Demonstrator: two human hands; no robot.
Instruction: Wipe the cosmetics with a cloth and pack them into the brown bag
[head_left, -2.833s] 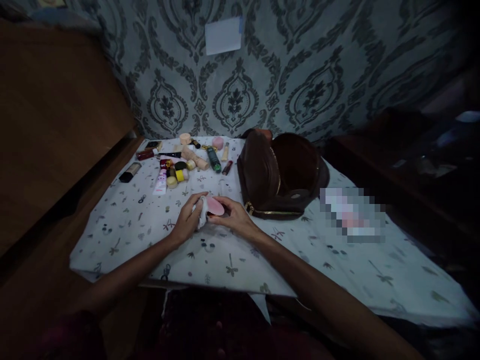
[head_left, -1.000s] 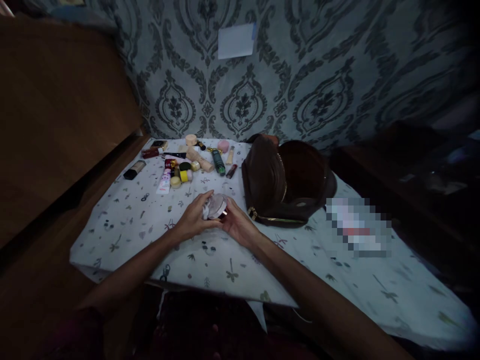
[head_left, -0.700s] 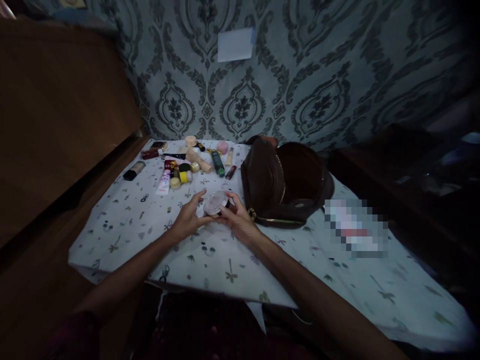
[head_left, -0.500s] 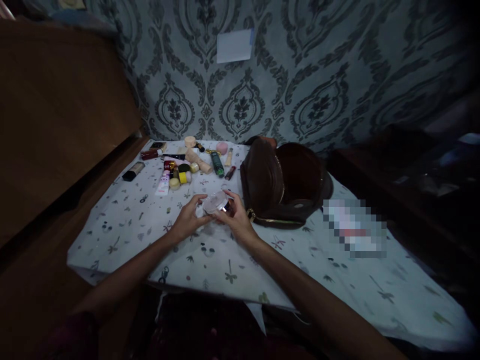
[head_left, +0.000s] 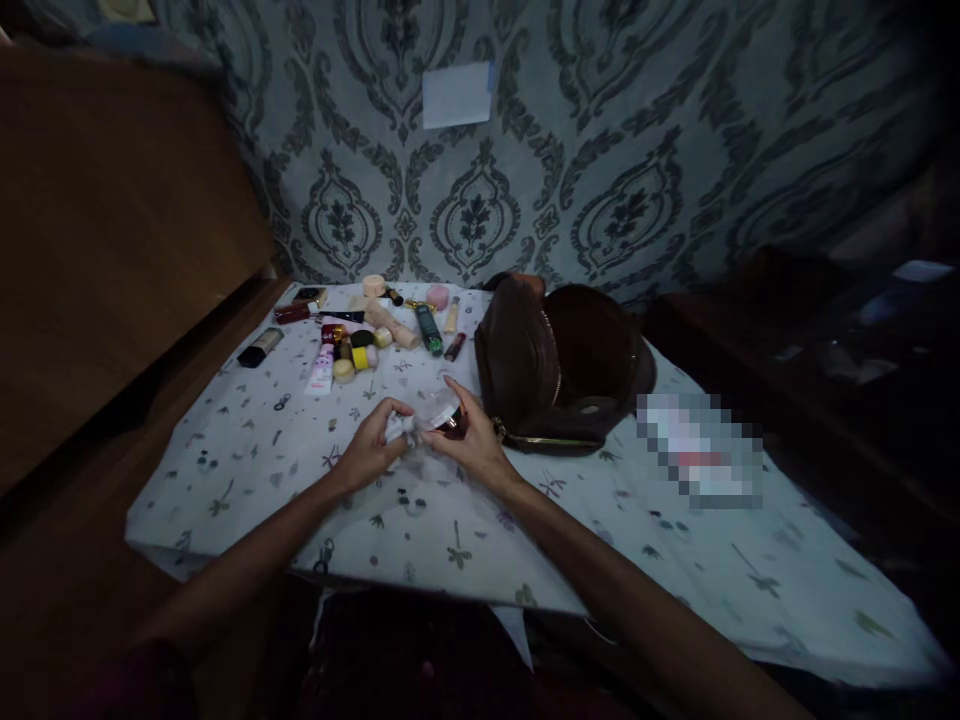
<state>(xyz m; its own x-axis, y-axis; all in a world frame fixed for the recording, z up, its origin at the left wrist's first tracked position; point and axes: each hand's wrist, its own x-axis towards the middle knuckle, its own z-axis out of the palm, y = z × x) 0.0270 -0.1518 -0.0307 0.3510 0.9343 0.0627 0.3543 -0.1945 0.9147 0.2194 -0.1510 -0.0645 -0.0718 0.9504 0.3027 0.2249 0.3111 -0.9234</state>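
My right hand point(head_left: 480, 445) grips a small round cosmetic jar point(head_left: 453, 421) with a dark reddish side and a shiny band, tilted above the table. Crumpled clear plastic wrap point(head_left: 402, 429) stretches from the jar to my left hand point(head_left: 367, 452), which is closed on it between thumb and fingers. How the plastic is joined to the jar cannot be made out. Just right of my right hand stands a brown leather bag point(head_left: 517, 350), unzipped and gaping.
Several cosmetics lie at the back left: a green tube point(head_left: 428, 330), a pink-and-white tube point(head_left: 322, 370), a beige tube point(head_left: 394, 325), a dark-capped bottle point(head_left: 260, 347). A patterned cloth point(head_left: 262, 470) covers the table. A blurred-out item point(head_left: 701, 450) lies right; a wooden cabinet point(head_left: 127, 200) stands left.
My left hand has shifted slightly left off the jar and now pulls crumpled plastic out from it. The jar has tilted in my right hand. The view has swung slightly right.
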